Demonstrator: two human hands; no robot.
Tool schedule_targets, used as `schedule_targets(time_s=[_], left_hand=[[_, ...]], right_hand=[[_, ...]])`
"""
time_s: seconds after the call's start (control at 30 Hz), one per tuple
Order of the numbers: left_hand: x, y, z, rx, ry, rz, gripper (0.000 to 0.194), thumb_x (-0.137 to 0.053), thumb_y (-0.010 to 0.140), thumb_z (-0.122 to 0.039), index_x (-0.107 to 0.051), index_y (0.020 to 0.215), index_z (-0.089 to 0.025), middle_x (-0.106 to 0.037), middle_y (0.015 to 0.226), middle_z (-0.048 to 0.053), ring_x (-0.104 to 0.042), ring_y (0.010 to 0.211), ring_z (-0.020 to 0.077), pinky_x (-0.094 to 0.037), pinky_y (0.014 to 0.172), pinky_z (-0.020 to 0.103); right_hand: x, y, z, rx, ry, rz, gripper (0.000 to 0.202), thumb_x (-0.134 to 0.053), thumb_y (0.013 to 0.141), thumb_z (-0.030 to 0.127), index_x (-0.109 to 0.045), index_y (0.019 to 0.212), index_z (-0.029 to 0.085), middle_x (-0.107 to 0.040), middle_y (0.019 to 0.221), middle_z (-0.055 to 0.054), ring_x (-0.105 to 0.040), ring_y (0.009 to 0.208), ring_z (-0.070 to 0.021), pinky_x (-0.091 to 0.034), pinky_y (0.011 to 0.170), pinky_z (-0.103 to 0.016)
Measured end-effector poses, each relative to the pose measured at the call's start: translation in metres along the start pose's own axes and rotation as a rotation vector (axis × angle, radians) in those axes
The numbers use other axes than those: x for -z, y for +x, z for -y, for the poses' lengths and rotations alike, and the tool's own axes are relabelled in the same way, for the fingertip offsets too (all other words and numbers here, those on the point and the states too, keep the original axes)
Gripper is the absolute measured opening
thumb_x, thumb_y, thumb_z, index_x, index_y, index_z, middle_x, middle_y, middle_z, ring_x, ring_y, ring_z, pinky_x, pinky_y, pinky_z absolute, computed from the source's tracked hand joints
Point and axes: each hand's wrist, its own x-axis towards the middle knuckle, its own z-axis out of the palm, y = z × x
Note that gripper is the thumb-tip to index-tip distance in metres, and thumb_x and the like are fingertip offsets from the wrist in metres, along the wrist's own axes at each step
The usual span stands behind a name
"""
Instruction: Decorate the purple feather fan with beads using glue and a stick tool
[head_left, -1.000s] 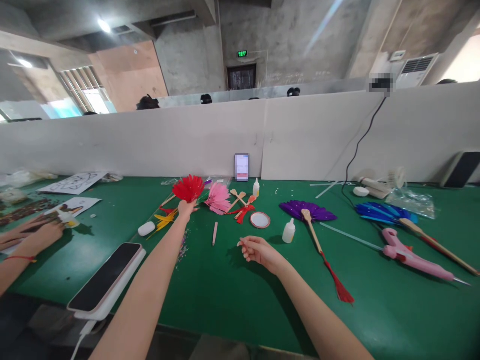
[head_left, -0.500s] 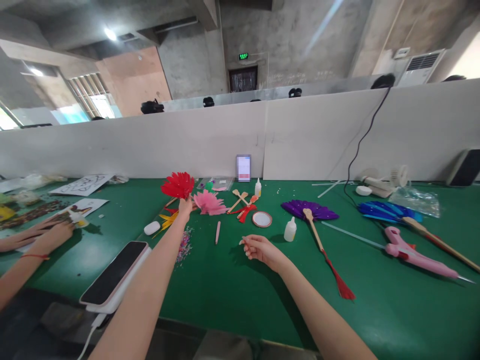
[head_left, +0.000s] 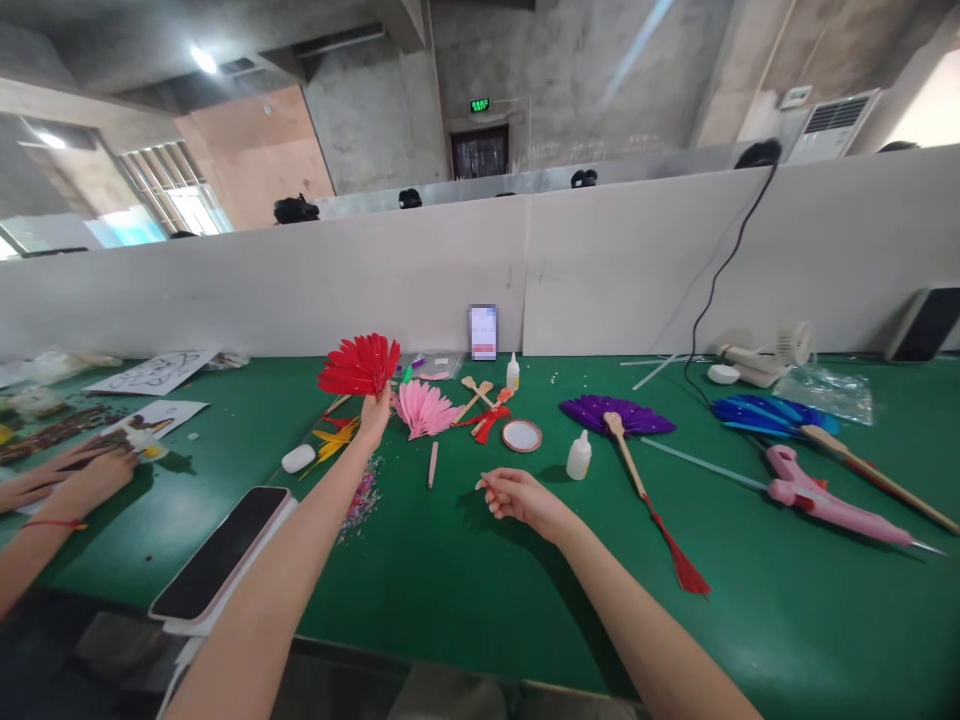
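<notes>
In the head view, my left hand [head_left: 373,415] is raised at left centre, its fingers closed on a red feather fan [head_left: 358,366] whose feathers spread upward. Beside that hand lies a bunch of pink feathers [head_left: 424,410]. My right hand [head_left: 521,500] hovers low over the table with fingers curled and thumb pressed in; whether anything tiny is pinched there I cannot make out. Near it are a pink pen-like tool [head_left: 433,465], a round white dish with a reddish rim [head_left: 522,435] and a small white glue bottle [head_left: 580,456]. Loose sequins [head_left: 361,502] are partly hidden behind my left forearm.
Purple [head_left: 616,418] and blue [head_left: 772,415] feather fans lie rightward, with a pink glue gun [head_left: 832,505] in front. A phone [head_left: 221,553] lies by my left forearm. At far left another person's hands [head_left: 90,475] work over paper. Wooden handles [head_left: 469,402] with red tassels lie centrally.
My left hand has turned the red fan slightly, so its feathers spread wider to view. My right hand stays almost where it was. The whole view has shifted a little.
</notes>
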Motion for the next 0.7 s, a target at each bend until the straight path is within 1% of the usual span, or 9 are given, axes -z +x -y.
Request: schedule_targets(time_s=[0.07, 0.2, 0.27, 0.43, 0.53, 0.6, 0.7], left_hand=[[-0.003, -0.006, -0.001, -0.048, -0.01, 0.021, 0.039, -0.038, 0.088, -0.04, -0.058, 0.11, -0.014, -0.067, 0.093, 0.01, -0.063, 0.086, 0.0202, -0.05, 0.079, 0.032], [-0.008, -0.018, -0.008, -0.158, -0.03, -0.001, 0.038, -0.042, 0.087, -0.039, -0.057, 0.112, -0.015, -0.064, 0.103, 0.01, -0.056, 0.104, 0.0221, -0.042, 0.094, 0.035], [-0.009, -0.024, -0.012, -0.209, -0.042, -0.009, 0.038, -0.043, 0.086, -0.04, -0.058, 0.112, -0.016, -0.064, 0.106, 0.011, -0.053, 0.11, 0.0235, -0.038, 0.099, 0.037], [-0.017, -0.031, -0.016, -0.312, -0.105, 0.039, 0.034, -0.051, 0.081, -0.039, -0.061, 0.106, -0.019, -0.064, 0.108, 0.009, -0.048, 0.115, 0.0261, -0.031, 0.104, 0.04], [-0.023, -0.025, -0.015, -0.31, -0.163, 0.056, 0.03, -0.054, 0.078, -0.036, -0.062, 0.102, -0.019, -0.064, 0.105, 0.008, -0.05, 0.113, 0.0254, -0.032, 0.103, 0.038], [-0.026, -0.02, -0.014, -0.266, -0.206, 0.042, 0.029, -0.052, 0.079, -0.034, -0.06, 0.103, -0.019, -0.065, 0.102, 0.008, -0.054, 0.108, 0.0247, -0.036, 0.099, 0.038], [-0.028, -0.013, -0.012, -0.176, -0.269, -0.013, 0.03, -0.051, 0.081, -0.032, -0.054, 0.108, -0.02, -0.064, 0.101, 0.008, -0.058, 0.101, 0.0242, -0.041, 0.092, 0.037]], right_hand=[[0.0, 0.0, 0.0, 0.002, 0.004, -0.002, 0.031, -0.073, 0.067, 0.041, -0.065, 0.078, 0.012, -0.059, 0.059, 0.002, -0.053, 0.049, -0.0053, -0.042, 0.052, -0.019], [0.0, -0.001, 0.001, 0.001, 0.008, -0.013, 0.031, -0.073, 0.067, 0.041, -0.065, 0.077, 0.013, -0.058, 0.058, 0.002, -0.053, 0.048, -0.005, -0.042, 0.051, -0.019], [0.0, 0.0, 0.001, -0.001, 0.009, -0.016, 0.032, -0.073, 0.067, 0.042, -0.065, 0.077, 0.012, -0.058, 0.058, 0.002, -0.053, 0.048, -0.0049, -0.043, 0.051, -0.019], [-0.001, 0.0, 0.001, -0.004, 0.014, -0.019, 0.034, -0.075, 0.065, 0.042, -0.065, 0.077, 0.012, -0.059, 0.059, 0.001, -0.054, 0.048, -0.0053, -0.043, 0.051, -0.019], [-0.001, 0.0, 0.001, -0.009, 0.011, -0.018, 0.034, -0.075, 0.065, 0.042, -0.065, 0.077, 0.012, -0.059, 0.058, 0.001, -0.054, 0.048, -0.0054, -0.042, 0.051, -0.02], [-0.001, 0.0, 0.001, -0.011, 0.009, -0.017, 0.033, -0.074, 0.065, 0.042, -0.065, 0.077, 0.012, -0.058, 0.058, 0.002, -0.054, 0.048, -0.0053, -0.042, 0.051, -0.02], [0.0, 0.0, 0.0, -0.009, 0.005, -0.014, 0.033, -0.074, 0.066, 0.042, -0.065, 0.077, 0.012, -0.058, 0.058, 0.002, -0.053, 0.048, -0.0051, -0.042, 0.051, -0.02]])
